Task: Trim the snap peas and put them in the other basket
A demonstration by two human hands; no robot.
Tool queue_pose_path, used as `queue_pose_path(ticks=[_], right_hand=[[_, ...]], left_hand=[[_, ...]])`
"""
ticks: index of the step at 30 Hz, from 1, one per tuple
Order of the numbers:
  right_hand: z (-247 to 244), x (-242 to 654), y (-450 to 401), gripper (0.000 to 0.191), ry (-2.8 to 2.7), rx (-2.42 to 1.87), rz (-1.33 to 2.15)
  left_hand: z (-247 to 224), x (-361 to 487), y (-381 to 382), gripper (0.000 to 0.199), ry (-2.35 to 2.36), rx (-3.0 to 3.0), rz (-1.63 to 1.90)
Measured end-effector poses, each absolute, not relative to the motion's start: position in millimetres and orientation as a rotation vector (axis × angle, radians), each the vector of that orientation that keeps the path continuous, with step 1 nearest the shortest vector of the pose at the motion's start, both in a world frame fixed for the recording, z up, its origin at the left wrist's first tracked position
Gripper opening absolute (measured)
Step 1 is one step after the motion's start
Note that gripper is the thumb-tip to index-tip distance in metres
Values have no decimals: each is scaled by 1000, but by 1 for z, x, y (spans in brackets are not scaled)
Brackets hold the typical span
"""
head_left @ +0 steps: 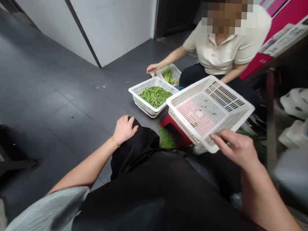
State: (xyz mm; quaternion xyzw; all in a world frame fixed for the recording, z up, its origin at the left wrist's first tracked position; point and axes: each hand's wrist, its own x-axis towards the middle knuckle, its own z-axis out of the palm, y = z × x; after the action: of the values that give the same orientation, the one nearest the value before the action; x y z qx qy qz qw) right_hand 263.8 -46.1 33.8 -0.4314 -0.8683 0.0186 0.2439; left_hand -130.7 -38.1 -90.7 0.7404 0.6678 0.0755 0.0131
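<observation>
My right hand (238, 146) grips the near rim corner of a white plastic basket (209, 146), thumb and fingers closed on it. The basket is tilted toward me and holds only a few small green scraps on its slotted floor. My left hand (124, 129) lies over my knee in black cloth, fingers resting down and holding nothing. Just past that knee stands a second white basket (141, 105) filled with green bean pods (155, 96). Another person's hand (153, 68) is at a third white basket (175, 69) with long green stalks (168, 75).
A person in a cream shirt (219, 57) sits across from me, one arm behind the tilted basket. Under it is a red container (180, 130) beside green trimmings (166, 138). White containers (301, 101) stand at the right, a dark frame (9, 164) at the left.
</observation>
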Motion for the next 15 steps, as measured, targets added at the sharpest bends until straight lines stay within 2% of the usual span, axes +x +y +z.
queue_pose_path(ticks=[4,10,15], right_hand=[[41,271,-25,25,-2291,-1318,34],[7,264,0,28,-2480,-1312,272],[-2,279,19,15,-2295,-1401,128]], left_hand=[[-94,-151,-28,32,1880,2414,75],[-100,-176,-8,35,1583,2405,5],[-94,-169,16,38,1514,2476,-141]])
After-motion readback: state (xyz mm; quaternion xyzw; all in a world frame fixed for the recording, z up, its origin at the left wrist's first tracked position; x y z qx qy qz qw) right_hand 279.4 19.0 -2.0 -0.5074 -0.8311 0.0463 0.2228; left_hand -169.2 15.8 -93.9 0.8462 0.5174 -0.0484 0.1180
